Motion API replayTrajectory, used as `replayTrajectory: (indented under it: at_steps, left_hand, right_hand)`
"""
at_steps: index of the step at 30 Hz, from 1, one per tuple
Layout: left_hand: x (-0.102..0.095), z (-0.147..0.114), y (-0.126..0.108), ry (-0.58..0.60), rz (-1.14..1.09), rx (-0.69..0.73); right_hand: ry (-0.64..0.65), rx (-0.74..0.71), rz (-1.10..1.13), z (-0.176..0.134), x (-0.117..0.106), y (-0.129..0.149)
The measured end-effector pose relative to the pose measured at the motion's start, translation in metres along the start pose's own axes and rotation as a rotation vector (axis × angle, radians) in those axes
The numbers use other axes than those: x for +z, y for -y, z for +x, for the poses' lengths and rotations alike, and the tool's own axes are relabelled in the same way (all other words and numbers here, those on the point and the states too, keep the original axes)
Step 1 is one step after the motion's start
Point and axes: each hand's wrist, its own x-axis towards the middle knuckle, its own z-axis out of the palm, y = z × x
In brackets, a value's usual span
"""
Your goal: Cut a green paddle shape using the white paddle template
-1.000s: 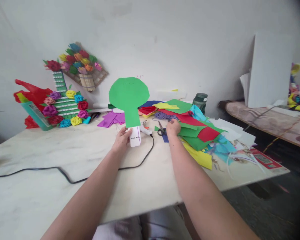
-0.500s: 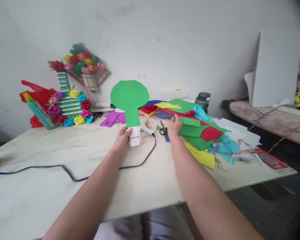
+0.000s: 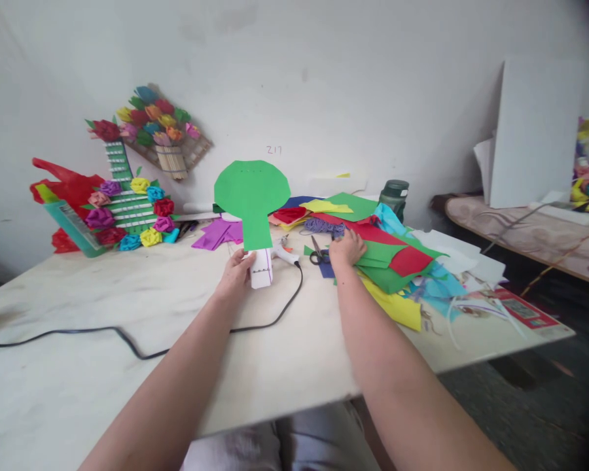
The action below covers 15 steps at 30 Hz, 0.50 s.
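My left hand (image 3: pixel 236 269) is closed around the white lower strip (image 3: pixel 262 273) of a green paper cutout (image 3: pixel 252 190), holding it upright above the table. The cutout has a broad rounded top and a narrow stem. To the right, my right hand (image 3: pixel 347 248) has its fingers curled at the left edge of some green paper (image 3: pixel 385 254) in a heap; the fingertips are partly hidden. Dark-handled scissors (image 3: pixel 318 254) lie just left of that hand. Behind the white strip rests a white glue gun (image 3: pixel 285 255) with a black cord (image 3: pixel 294 301).
Purple yarn (image 3: pixel 324 226), red paper and yellow paper (image 3: pixel 397 307) lie about the heap. Purple paper (image 3: pixel 218 234) is left of the cutout. A paper-flower guitar shape (image 3: pixel 130 208) and a teal bottle (image 3: pixel 73 226) stand at the left. A dark green bottle (image 3: pixel 394 196) stands behind.
My right hand has moved slightly right and down, and the green paper beside it lies flatter. My left hand still holds the cutout; the whole view has shifted a little.
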Motion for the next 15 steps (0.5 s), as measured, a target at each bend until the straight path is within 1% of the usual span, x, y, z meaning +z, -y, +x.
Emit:
replayTrajectory:
  at_steps: [2, 6, 9, 13, 15]
  left_hand:
    - [0.001, 0.0, 0.0, -0.012, 0.001, 0.0]
    - [0.0, 0.0, 0.0, -0.019, 0.008, -0.012]
    - [-0.002, 0.002, 0.002, -0.02, 0.018, -0.02]
    - [-0.003, 0.003, 0.004, -0.012, 0.013, -0.017]
    - [-0.003, 0.004, 0.004, -0.013, 0.015, -0.018]
  right_hand:
    - [0.06, 0.03, -0.051, 0.0, -0.002, -0.001]
    - [0.129, -0.034, -0.043, -0.003, -0.002, 0.002]
    - [0.196, -0.04, -0.041, -0.007, -0.001, 0.007]
    - [0.214, -0.033, -0.095, -0.013, 0.001, 0.012]
    - [0.247, -0.019, -0.114, -0.014, 0.002, 0.013]
